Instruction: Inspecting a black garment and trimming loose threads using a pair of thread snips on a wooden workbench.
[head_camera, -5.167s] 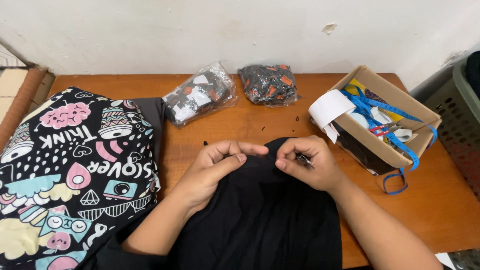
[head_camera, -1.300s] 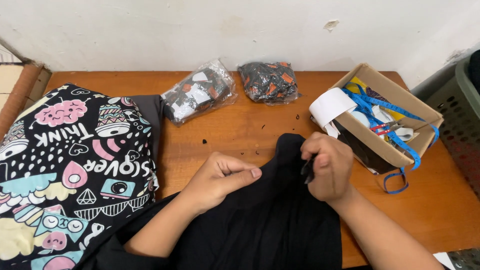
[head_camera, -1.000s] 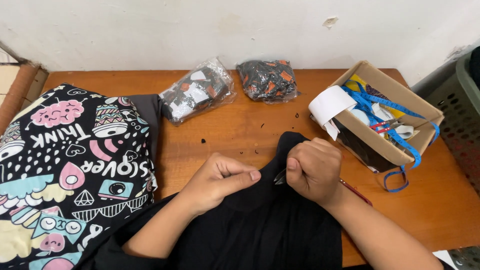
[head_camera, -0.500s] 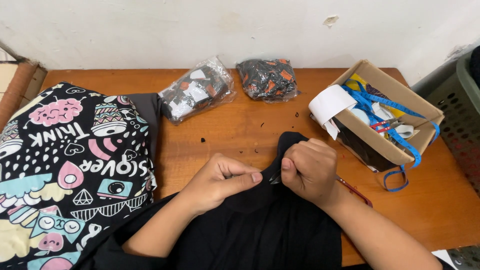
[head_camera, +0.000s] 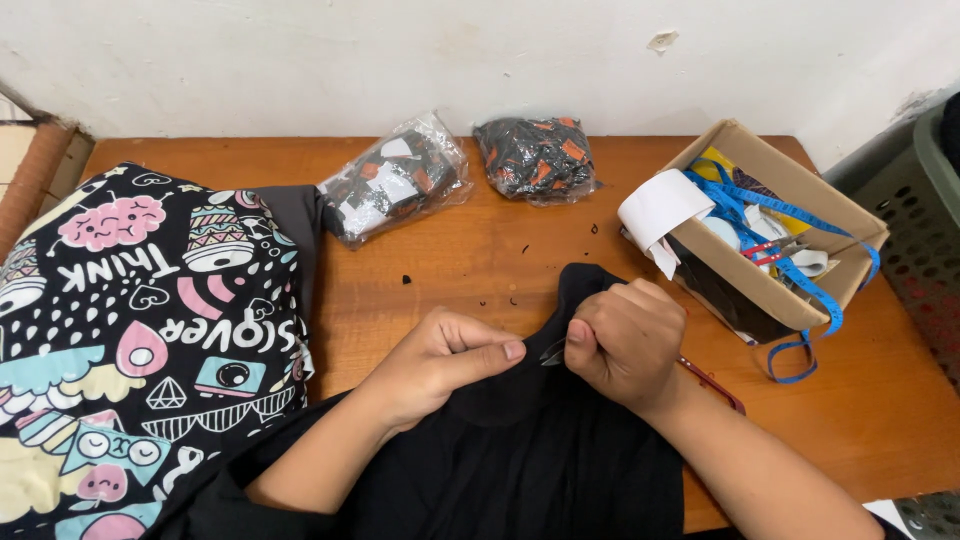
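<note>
Wooden bench (head_camera: 480, 262) stands flush against a white plastered wall (head_camera: 330, 60); plaster chipped at upper right. Grey perforated basket (head_camera: 915, 215) sits beside the bench's right end. Lighting even, no hard shadows.

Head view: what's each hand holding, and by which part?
Left hand pinches the black cloth near its top edge. Right hand grips small scissors by the red handles; only the blade tips show by the cloth.

Hands (head_camera: 540, 355) closer together on black fabric (head_camera: 520, 450)
</note>
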